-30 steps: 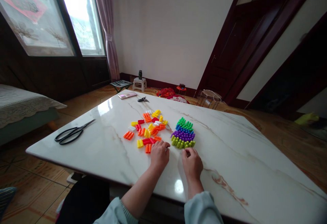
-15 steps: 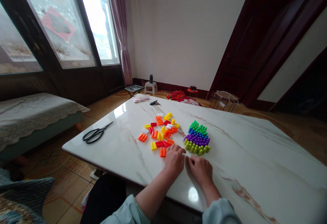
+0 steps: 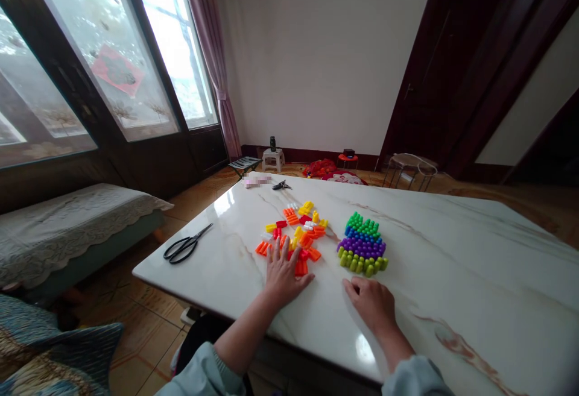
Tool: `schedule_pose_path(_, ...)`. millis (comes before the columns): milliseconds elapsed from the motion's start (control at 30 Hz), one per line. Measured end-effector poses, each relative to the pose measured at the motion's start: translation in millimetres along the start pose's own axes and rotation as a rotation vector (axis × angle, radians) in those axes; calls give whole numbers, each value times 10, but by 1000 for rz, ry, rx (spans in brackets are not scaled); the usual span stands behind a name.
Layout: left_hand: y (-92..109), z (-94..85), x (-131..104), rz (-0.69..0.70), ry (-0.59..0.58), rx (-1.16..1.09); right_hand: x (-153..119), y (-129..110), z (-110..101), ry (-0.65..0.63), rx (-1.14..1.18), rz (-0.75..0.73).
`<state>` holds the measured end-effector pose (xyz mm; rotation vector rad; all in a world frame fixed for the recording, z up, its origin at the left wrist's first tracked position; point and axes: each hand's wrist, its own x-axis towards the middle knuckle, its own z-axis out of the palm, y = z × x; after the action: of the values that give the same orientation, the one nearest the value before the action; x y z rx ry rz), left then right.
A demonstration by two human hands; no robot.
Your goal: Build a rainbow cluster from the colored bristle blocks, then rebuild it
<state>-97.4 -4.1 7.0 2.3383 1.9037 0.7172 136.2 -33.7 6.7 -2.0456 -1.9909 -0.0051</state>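
My left hand (image 3: 286, 272) lies with fingers spread over the near edge of a loose pile of small plastic pieces (image 3: 306, 237) in orange, red, yellow and white. Its fingers cover some of them. My right hand (image 3: 373, 302) rests on the table with its fingers curled in; whether anything is inside cannot be seen. Just beyond it stand rows of rounded plastic pieces: olive green (image 3: 362, 261) nearest, then purple (image 3: 362, 247), blue (image 3: 363, 235) and bright green (image 3: 362, 223) at the back.
Black-handled scissors (image 3: 187, 245) lie on the left of the marble-look table (image 3: 452, 251). Pliers (image 3: 281, 185) and a pale pink item (image 3: 256, 180) sit at its far edge. Beyond are a white stool (image 3: 273, 158) and a cloth-covered bench (image 3: 90, 215).
My left hand has moved left, away from my right hand, and spread its fingers over the loose pieces. My right hand stays curled near the olive row. The view has shifted slightly.
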Motion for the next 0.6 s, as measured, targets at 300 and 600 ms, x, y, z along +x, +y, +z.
schedule_pose_path(300,-184,-14,181,63,43,-10,-1,3,19,1,-4,1)
schedule_pose_path(600,-196,-1,147,95,72,-28,-10,23,41,12,-11,-10)
